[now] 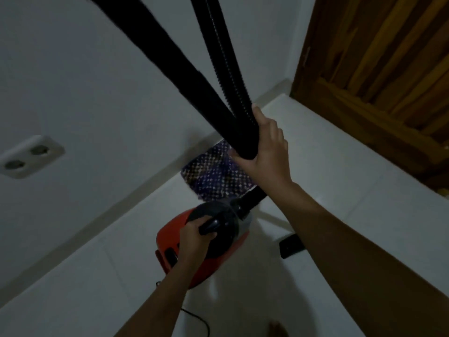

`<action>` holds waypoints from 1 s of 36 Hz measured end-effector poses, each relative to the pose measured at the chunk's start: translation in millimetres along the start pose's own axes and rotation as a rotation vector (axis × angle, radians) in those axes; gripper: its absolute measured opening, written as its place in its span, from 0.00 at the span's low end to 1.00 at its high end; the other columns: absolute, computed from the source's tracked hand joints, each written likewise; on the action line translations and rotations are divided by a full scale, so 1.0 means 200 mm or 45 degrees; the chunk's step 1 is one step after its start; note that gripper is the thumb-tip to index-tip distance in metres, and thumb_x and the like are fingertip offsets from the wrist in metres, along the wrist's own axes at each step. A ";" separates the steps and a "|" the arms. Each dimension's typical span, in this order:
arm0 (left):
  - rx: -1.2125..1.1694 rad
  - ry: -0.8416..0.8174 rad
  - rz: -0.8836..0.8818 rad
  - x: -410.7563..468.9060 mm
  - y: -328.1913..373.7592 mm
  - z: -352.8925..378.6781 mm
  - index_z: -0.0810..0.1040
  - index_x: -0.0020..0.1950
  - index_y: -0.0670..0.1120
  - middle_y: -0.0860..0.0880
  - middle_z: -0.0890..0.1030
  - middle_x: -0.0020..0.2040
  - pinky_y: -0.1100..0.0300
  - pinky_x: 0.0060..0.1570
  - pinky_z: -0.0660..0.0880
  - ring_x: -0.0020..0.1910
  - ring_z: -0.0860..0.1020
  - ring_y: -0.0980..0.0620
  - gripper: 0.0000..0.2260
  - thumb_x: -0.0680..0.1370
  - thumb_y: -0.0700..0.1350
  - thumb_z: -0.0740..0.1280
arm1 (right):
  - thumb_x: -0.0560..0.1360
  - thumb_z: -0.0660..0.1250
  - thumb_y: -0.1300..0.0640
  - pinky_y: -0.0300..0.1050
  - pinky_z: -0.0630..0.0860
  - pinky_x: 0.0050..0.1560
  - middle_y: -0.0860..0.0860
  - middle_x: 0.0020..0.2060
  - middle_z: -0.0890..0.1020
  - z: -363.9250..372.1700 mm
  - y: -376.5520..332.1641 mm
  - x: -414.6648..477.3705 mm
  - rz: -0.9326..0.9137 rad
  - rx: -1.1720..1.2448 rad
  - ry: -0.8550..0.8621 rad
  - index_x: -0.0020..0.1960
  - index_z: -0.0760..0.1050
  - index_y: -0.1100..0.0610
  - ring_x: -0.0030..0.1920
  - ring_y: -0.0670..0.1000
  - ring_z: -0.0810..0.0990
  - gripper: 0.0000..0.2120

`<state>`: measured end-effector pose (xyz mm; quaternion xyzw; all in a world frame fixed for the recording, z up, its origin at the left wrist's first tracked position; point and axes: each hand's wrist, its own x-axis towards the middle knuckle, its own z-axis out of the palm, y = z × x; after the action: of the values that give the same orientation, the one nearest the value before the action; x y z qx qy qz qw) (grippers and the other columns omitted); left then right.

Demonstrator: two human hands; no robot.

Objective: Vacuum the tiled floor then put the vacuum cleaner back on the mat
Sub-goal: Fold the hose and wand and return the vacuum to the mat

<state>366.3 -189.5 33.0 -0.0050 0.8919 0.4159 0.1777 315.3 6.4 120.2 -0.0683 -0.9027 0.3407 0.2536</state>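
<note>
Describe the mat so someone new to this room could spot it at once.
Start at the wooden door on the right and follow the white wall's foot leftward. On the tiled floor there, just beyond the red vacuum cleaner and partly behind the right hand, lies the mat. It alone is patterned: purple speckled with white.

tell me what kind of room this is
Probably a corner of a room in a home: a white tiled floor, a double wall socket, a wooden door and a patterned mat.

wall (97, 81) left, door (376, 57) right, floor (340, 178) seemingly open between
</note>
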 end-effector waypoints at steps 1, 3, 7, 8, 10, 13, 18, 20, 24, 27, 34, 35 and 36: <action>-0.005 0.016 0.006 0.08 0.03 -0.01 0.83 0.52 0.42 0.50 0.82 0.46 0.73 0.43 0.69 0.47 0.77 0.54 0.13 0.70 0.30 0.69 | 0.67 0.72 0.45 0.54 0.71 0.55 0.57 0.58 0.74 0.03 0.00 0.10 -0.007 0.011 0.006 0.77 0.57 0.54 0.57 0.58 0.73 0.43; -0.023 0.052 0.004 0.25 0.09 -0.03 0.83 0.50 0.43 0.52 0.80 0.43 0.74 0.41 0.69 0.45 0.77 0.55 0.12 0.71 0.31 0.68 | 0.67 0.73 0.46 0.54 0.71 0.56 0.56 0.58 0.74 0.10 0.02 0.29 -0.027 0.030 0.019 0.77 0.56 0.55 0.57 0.57 0.74 0.44; -0.042 0.107 0.016 0.60 0.17 -0.06 0.83 0.50 0.41 0.45 0.83 0.45 0.57 0.50 0.76 0.47 0.80 0.48 0.10 0.71 0.32 0.69 | 0.67 0.74 0.47 0.53 0.69 0.58 0.57 0.60 0.73 0.27 0.07 0.64 -0.051 0.081 0.007 0.77 0.56 0.56 0.59 0.57 0.73 0.45; -0.021 0.114 0.027 0.69 0.19 -0.07 0.83 0.50 0.39 0.43 0.84 0.46 0.57 0.50 0.75 0.47 0.80 0.47 0.10 0.70 0.31 0.70 | 0.67 0.74 0.47 0.54 0.70 0.59 0.57 0.60 0.73 0.32 0.09 0.71 -0.060 0.087 -0.001 0.77 0.56 0.56 0.59 0.58 0.73 0.45; 0.008 0.124 0.029 0.84 0.22 -0.07 0.82 0.49 0.37 0.41 0.83 0.45 0.64 0.46 0.71 0.46 0.79 0.48 0.09 0.70 0.30 0.70 | 0.66 0.74 0.48 0.56 0.72 0.59 0.57 0.59 0.74 0.41 0.13 0.84 -0.086 0.110 0.004 0.76 0.56 0.57 0.58 0.58 0.74 0.45; 0.041 0.092 -0.002 1.04 0.23 -0.04 0.82 0.47 0.37 0.46 0.81 0.40 0.77 0.36 0.68 0.39 0.76 0.52 0.06 0.71 0.31 0.69 | 0.66 0.74 0.48 0.56 0.71 0.59 0.57 0.60 0.74 0.54 0.21 1.00 -0.115 0.171 0.020 0.76 0.57 0.58 0.59 0.58 0.73 0.45; 0.030 0.114 -0.020 1.31 0.21 0.06 0.78 0.43 0.48 0.59 0.74 0.32 0.75 0.33 0.70 0.31 0.71 0.64 0.10 0.73 0.32 0.67 | 0.66 0.75 0.46 0.53 0.67 0.64 0.57 0.65 0.72 0.72 0.38 1.18 -0.115 0.319 -0.022 0.76 0.57 0.58 0.64 0.56 0.71 0.45; 0.008 0.118 -0.049 1.38 0.17 0.09 0.79 0.44 0.48 0.58 0.76 0.34 0.73 0.33 0.70 0.32 0.72 0.64 0.11 0.73 0.32 0.67 | 0.67 0.74 0.46 0.56 0.67 0.66 0.55 0.66 0.70 0.77 0.44 1.21 -0.119 0.405 -0.053 0.76 0.56 0.58 0.66 0.53 0.69 0.46; -0.013 0.202 -0.074 1.54 0.08 0.17 0.82 0.56 0.40 0.46 0.83 0.47 0.76 0.38 0.68 0.42 0.78 0.56 0.14 0.71 0.33 0.71 | 0.66 0.72 0.43 0.53 0.61 0.72 0.40 0.66 0.62 0.91 0.63 1.27 -0.146 0.566 -0.112 0.76 0.54 0.56 0.68 0.41 0.61 0.46; -0.028 0.228 -0.107 1.64 0.00 0.26 0.80 0.59 0.41 0.41 0.82 0.55 0.77 0.39 0.67 0.49 0.77 0.53 0.17 0.70 0.33 0.72 | 0.67 0.76 0.51 0.44 0.60 0.73 0.41 0.68 0.61 0.99 0.76 1.29 -0.107 0.700 -0.148 0.75 0.55 0.57 0.70 0.41 0.62 0.44; -0.036 0.284 -0.070 1.92 -0.21 0.39 0.80 0.60 0.43 0.42 0.83 0.54 0.67 0.44 0.71 0.49 0.79 0.52 0.18 0.70 0.34 0.72 | 0.69 0.76 0.62 0.38 0.62 0.72 0.36 0.68 0.62 1.17 1.16 1.30 -0.157 0.807 -0.313 0.74 0.53 0.49 0.68 0.31 0.62 0.43; -0.032 0.304 -0.062 1.96 -0.24 0.40 0.80 0.60 0.43 0.42 0.84 0.53 0.65 0.45 0.71 0.50 0.80 0.49 0.18 0.70 0.35 0.73 | 0.69 0.76 0.62 0.37 0.63 0.72 0.34 0.68 0.61 1.20 1.20 1.29 -0.168 0.803 -0.329 0.75 0.53 0.49 0.69 0.32 0.63 0.43; -0.024 0.318 -0.054 2.01 -0.27 0.41 0.80 0.59 0.43 0.43 0.84 0.53 0.63 0.48 0.72 0.52 0.81 0.47 0.19 0.69 0.36 0.74 | 0.70 0.75 0.61 0.37 0.64 0.71 0.34 0.68 0.61 1.24 1.24 1.27 -0.172 0.802 -0.341 0.75 0.53 0.50 0.69 0.36 0.64 0.43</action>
<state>24.6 -108.1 -184.8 -0.0773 0.9027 0.4167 0.0739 -41.7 126.1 -94.7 0.1184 -0.7811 0.5910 0.1633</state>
